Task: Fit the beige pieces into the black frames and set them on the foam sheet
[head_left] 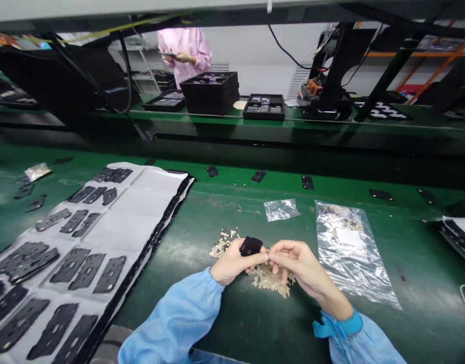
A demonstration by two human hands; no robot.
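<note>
My left hand point(236, 260) is closed around a small black plate point(251, 245) and holds it above the green bench. The fingertips of my right hand point(295, 260) are pinched together and meet my left thumb at the plate's edge. What lies between these fingertips is too small to make out. Under both hands spreads a pile of small tan pieces point(272, 283), with some black ones at its left side. To the left, a white compartmented tray point(143, 199) carries several flat black plates point(86, 270).
A large clear bag point(353, 253) with small pieces lies right of my hands, a smaller clear bag point(281, 210) behind them. Several black plates point(307, 182) line the bench's far side. Black boxes point(209, 93) stand on the shelf, near a person in pink point(186, 48).
</note>
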